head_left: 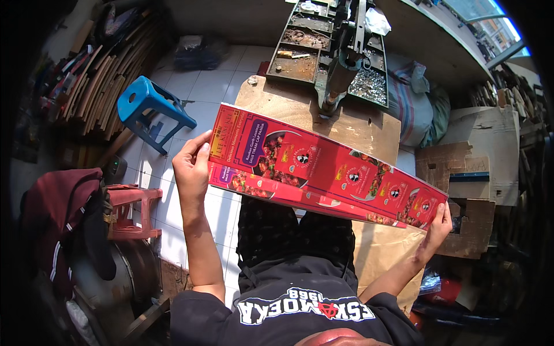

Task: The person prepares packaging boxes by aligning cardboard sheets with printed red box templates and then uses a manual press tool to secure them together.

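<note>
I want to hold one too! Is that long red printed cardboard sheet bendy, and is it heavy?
The long red printed cardboard sheet is probably light and a bit bendy: it looks thin, and the left hand and right hand support it only at its ends. It spans between them with little sag, so it is likely fairly stiff. Its glossy-looking print may be slightly slippery.

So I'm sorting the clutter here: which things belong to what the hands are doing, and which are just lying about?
In hand:
- long red printed cardboard sheet, held at its ends by the left hand and the right hand

Lying about:
- blue plastic stool
- red stool
- metal press on the wooden bench
- striped sack
</note>
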The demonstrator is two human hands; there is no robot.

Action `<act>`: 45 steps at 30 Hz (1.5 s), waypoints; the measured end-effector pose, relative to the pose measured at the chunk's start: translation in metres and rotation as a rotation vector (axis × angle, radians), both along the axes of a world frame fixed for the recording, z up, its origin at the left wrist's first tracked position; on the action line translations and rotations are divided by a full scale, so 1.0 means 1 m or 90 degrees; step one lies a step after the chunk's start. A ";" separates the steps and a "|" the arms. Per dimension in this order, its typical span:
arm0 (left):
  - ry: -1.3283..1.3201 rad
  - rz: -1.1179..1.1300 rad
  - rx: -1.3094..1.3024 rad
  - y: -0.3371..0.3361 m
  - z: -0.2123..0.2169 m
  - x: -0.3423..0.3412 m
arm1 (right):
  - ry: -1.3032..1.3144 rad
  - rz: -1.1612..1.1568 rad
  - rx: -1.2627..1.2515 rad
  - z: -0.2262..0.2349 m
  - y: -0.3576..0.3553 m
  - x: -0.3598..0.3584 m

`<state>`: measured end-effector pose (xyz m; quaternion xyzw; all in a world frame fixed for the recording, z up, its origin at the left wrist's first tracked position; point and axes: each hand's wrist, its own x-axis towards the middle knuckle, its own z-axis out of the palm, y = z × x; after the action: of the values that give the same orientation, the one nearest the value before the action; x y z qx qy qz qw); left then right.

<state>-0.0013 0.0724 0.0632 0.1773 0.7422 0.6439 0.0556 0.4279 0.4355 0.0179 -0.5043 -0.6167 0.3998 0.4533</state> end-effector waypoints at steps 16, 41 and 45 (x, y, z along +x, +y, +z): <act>-0.002 -0.056 0.024 0.001 0.001 0.006 | -0.005 -0.006 -0.002 0.004 0.004 0.008; -0.204 0.098 0.416 0.000 -0.023 -0.053 | 0.263 0.214 -0.128 0.003 -0.014 -0.051; -0.202 0.094 0.409 0.002 -0.029 -0.059 | 0.302 0.211 -0.134 0.010 -0.015 -0.056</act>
<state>-0.0603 0.0747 0.0341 0.0295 0.4949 0.8660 0.0648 0.3723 0.4202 0.0279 -0.3339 -0.5227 0.6365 0.4585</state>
